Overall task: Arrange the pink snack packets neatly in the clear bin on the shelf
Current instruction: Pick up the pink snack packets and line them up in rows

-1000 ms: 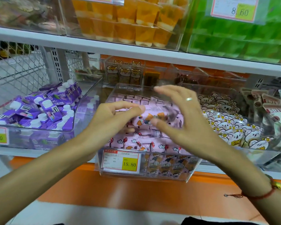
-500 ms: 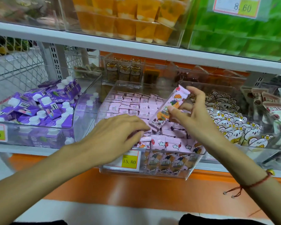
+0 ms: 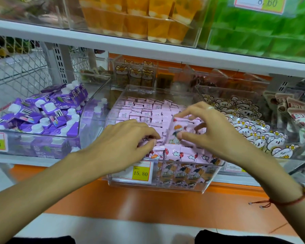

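L hand (image 3: 123,143): fingers curled, pressing on pink packets (image 3: 144,111) near-left in bin.
R hand (image 3: 213,131): pinches one upright packet (image 3: 174,132), mid bin.
Clear bin (image 3: 208,182): mid shelf, btwn purple cartons (image 3: 42,113) & white snacks (image 3: 250,131).

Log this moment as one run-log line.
stage: arranging | right hand: pinches pink packet upright above clear bin | left hand: fingers curled on packets at bin front | rows: partly tidy
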